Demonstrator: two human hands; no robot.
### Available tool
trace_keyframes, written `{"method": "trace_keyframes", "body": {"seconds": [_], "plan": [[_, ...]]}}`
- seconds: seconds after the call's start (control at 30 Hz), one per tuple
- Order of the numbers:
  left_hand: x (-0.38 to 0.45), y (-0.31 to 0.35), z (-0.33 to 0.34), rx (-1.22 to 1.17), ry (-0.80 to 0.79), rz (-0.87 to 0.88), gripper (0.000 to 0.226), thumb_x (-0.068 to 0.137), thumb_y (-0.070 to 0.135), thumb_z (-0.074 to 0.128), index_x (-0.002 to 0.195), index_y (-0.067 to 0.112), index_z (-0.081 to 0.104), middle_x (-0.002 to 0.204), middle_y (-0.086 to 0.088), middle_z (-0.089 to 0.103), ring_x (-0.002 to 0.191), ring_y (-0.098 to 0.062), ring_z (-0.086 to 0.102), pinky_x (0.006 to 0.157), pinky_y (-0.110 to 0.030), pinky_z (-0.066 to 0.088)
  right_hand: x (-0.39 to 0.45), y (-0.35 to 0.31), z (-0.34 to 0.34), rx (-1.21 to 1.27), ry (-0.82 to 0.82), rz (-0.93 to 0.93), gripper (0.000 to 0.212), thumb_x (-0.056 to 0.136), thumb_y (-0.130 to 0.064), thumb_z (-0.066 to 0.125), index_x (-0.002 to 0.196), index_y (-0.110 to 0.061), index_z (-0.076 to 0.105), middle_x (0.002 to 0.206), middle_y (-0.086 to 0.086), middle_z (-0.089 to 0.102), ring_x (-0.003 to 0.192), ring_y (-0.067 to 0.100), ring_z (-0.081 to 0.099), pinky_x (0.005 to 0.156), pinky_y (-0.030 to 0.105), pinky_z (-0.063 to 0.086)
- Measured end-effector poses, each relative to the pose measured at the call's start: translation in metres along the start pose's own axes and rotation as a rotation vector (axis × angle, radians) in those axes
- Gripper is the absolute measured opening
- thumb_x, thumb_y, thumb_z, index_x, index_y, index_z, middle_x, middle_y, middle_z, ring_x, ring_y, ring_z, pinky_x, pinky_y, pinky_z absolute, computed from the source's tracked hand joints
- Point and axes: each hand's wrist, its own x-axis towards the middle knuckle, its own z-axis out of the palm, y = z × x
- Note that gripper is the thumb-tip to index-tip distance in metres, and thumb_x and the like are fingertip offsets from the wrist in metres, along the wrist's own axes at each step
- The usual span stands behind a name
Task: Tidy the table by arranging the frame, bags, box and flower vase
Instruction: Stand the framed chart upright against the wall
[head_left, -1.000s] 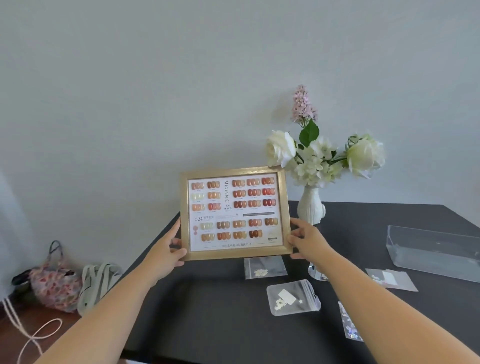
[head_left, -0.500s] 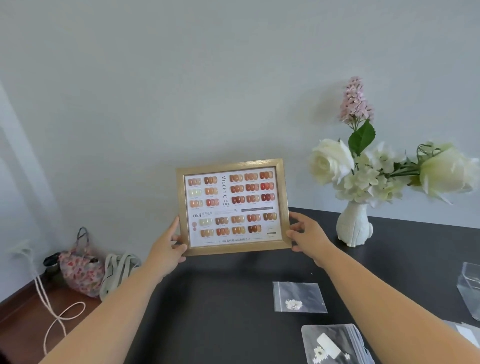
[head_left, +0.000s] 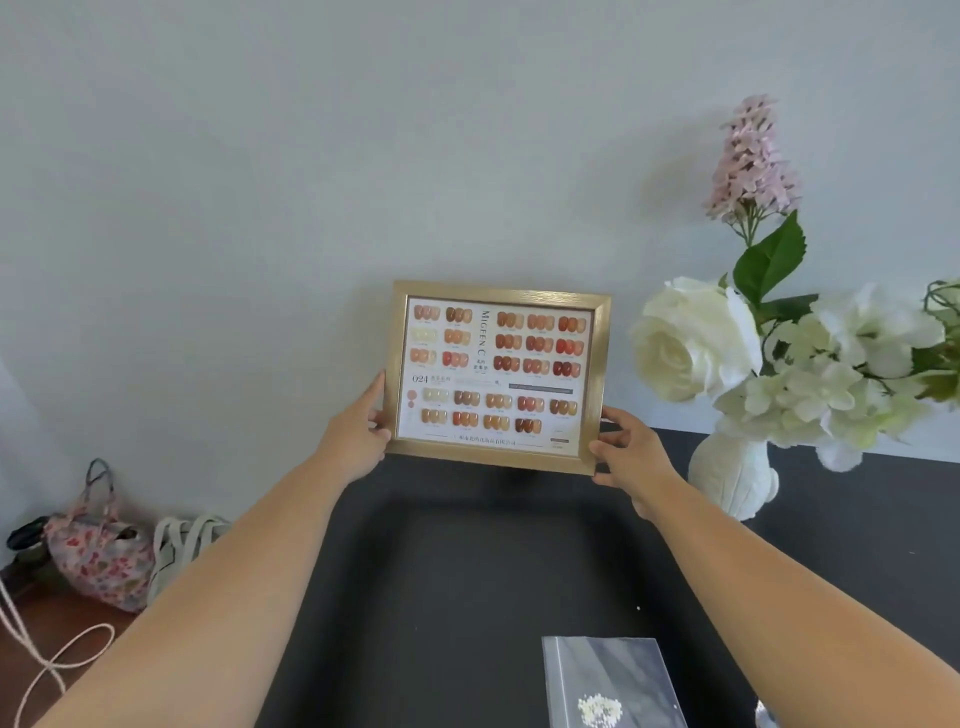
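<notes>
A gold frame (head_left: 497, 376) with a nail-colour chart stands upright at the far left of the black table (head_left: 467, 561), close to the wall. My left hand (head_left: 358, 434) grips its left edge. My right hand (head_left: 631, 454) grips its lower right corner. Just to the right stands a white flower vase (head_left: 730, 475) with white roses and a pink sprig. A small clear zip bag (head_left: 613, 680) holding a tiny white flower lies near the table's front edge. The box is out of view.
The grey wall rises right behind the table. On the wooden floor at the left lie a floral bag (head_left: 98, 556), a white tote (head_left: 182, 545) and a loose white cord (head_left: 47, 654).
The frame has gone further back toward the wall with both hands still on it. My view has moved in closer, so the other bags and the clear box have left the view.
</notes>
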Motion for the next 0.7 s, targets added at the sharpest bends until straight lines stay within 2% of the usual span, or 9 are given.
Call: {"method": "trace_keyframes", "body": {"seconds": [0.07,0.17,0.33,0.47,0.63,0.7], "plan": [[0.015,0.006,0.008,0.025,0.015,0.031,0.094,0.093,0.01,0.061,0.146,0.06,0.001,0.118,0.008,0.054,0.11,-0.02,0.058,0.08,-0.032,0.055,0.012,-0.002,-0.002,0.026,0.022,0.024,0.048,0.09,-0.008,0.063,0.129,-0.031,0.048,0.099,-0.004,0.061,0.088,0.018,0.062,0.059,0.029,0.056],[0.032,0.007,0.02,0.057,0.055,0.047,0.093,0.094,0.011,0.06,0.146,0.058,0.0,0.126,0.006,0.056,0.118,-0.024,0.058,0.073,-0.024,0.044,0.026,-0.004,-0.001,0.05,0.058,0.049,0.046,0.091,-0.008,0.061,0.127,-0.034,0.049,0.095,-0.007,0.064,0.085,0.015,0.063,0.059,0.03,0.055],[0.051,-0.002,0.03,0.06,0.084,0.016,0.089,0.095,0.011,0.058,0.15,0.052,0.002,0.137,-0.001,0.055,0.122,-0.026,0.056,0.086,-0.032,0.049,0.043,-0.001,0.007,0.047,0.073,0.064,0.047,0.091,-0.007,0.061,0.126,-0.037,0.049,0.094,-0.007,0.065,0.088,0.017,0.063,0.06,0.03,0.055],[0.059,-0.011,0.036,0.03,0.105,-0.017,0.085,0.096,0.01,0.057,0.152,0.049,0.006,0.135,-0.001,0.056,0.121,-0.025,0.057,0.088,-0.031,0.049,0.052,0.001,0.017,0.055,0.106,0.058,0.045,0.091,-0.007,0.06,0.123,-0.039,0.051,0.094,-0.008,0.065,0.086,0.015,0.064,0.054,0.027,0.053],[0.057,-0.021,0.046,0.009,0.056,-0.038,0.082,0.098,0.01,0.054,0.153,0.048,0.006,0.13,0.002,0.058,0.118,-0.021,0.057,0.091,-0.031,0.048,0.052,0.017,0.017,0.075,0.137,0.07,0.047,0.09,-0.004,0.058,0.124,-0.036,0.053,0.095,-0.005,0.066,0.09,0.015,0.065,0.074,0.036,0.058],[0.055,-0.025,0.048,0.015,0.024,-0.035,0.082,0.098,0.009,0.053,0.152,0.048,0.006,0.124,0.003,0.06,0.109,-0.017,0.057,0.088,-0.029,0.046,0.048,0.022,0.015,0.073,0.148,0.059,0.047,0.09,-0.003,0.058,0.125,-0.035,0.054,0.095,-0.005,0.067,0.091,0.015,0.065,0.081,0.04,0.057]]}}
